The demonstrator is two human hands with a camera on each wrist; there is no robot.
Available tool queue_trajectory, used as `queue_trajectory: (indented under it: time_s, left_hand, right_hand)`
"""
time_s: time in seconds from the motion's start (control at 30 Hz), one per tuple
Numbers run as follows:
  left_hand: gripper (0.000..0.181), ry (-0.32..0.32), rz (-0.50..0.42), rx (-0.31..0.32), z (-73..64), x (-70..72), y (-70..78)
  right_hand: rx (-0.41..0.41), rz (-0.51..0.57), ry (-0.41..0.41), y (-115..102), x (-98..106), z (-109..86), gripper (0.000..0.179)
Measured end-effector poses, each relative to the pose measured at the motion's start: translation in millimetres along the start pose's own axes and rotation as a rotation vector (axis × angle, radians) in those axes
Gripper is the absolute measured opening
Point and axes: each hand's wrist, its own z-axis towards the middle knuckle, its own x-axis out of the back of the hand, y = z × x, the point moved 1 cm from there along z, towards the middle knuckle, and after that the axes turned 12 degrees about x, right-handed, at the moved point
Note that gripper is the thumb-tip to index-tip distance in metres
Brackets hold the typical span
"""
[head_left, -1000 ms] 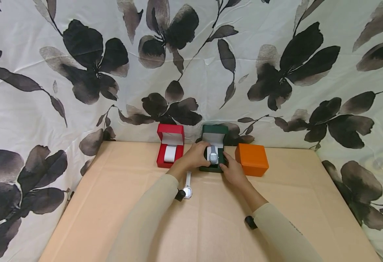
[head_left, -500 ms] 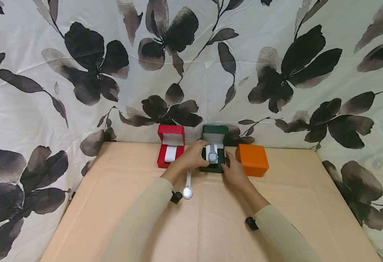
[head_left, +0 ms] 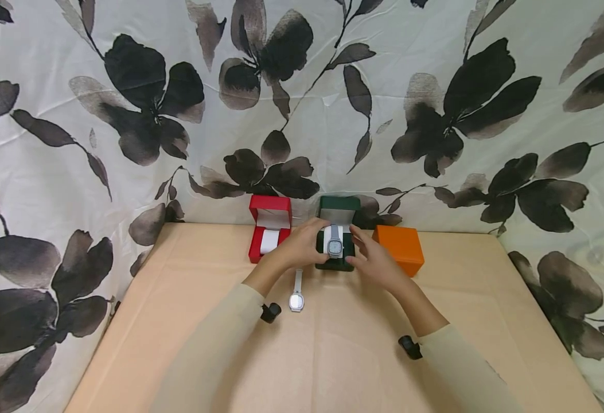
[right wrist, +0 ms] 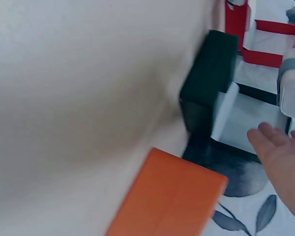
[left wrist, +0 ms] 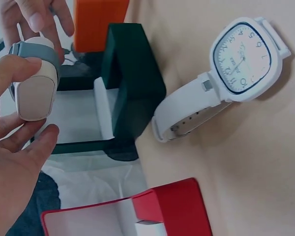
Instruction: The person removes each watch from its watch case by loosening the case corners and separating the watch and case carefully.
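My left hand (head_left: 302, 244) grips a white watch cushion (left wrist: 37, 98) with a blue-grey wristwatch (head_left: 335, 246) strapped around it. The cushion is raised out of the open green watch box (left wrist: 142, 83), whose base shows a pale inside in the left wrist view. On the cushion's other side is my right hand (head_left: 376, 261), fingers extended and close to it; whether they touch cannot be made out. A white wristwatch (left wrist: 243, 59) lies on the table below my left wrist, dial up and strap looped.
An open red watch box (head_left: 257, 244) with a white cushion (head_left: 269, 241) stands left of the green one. To the right sits a closed orange box (head_left: 400, 249). Behind the tan-covered table (head_left: 343, 344) hangs a floral cloth (head_left: 353, 126).
My right hand has shifted from the green box's right side up beside the cushion, its fingers spreading. My left forearm has swung slightly left, its hand still holding the cushion.
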Motion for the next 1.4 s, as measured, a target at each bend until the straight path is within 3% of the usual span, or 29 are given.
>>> queue_trajectory:
  time_s: [0.13,0.3,0.47,0.97,1.2,1.4]
  left_hand:
    - [0.080,0.000,-0.010,0.003,-5.5,5.0,4.7]
    - [0.080,-0.011,-0.113,0.012,-13.0,12.1,8.6]
    - [0.077,-0.001,-0.164,-0.019,-20.2,17.8,12.7]
    - [0.075,0.007,-0.295,-0.090,-49.5,35.3,27.4]
    - [0.073,0.017,-0.399,-0.145,-65.4,43.8,32.4]
    - [0.073,0.013,-0.514,-0.154,-76.2,45.0,33.9]
  right_hand:
    - [0.055,-0.022,-0.027,-9.0,7.2,-0.5,0.085]
    - [0.108,-0.048,-0.036,-16.6,12.0,-0.6,0.091]
    - [0.187,-0.083,-0.018,-27.1,14.2,0.2,0.091]
    - [0.297,-0.053,0.051,-58.8,13.0,-6.6,0.090]
    - [0.327,-0.031,0.076,-69.9,14.3,-12.5,0.092]
    - [0.353,-0.037,0.082,-79.2,15.1,-19.8,0.095]
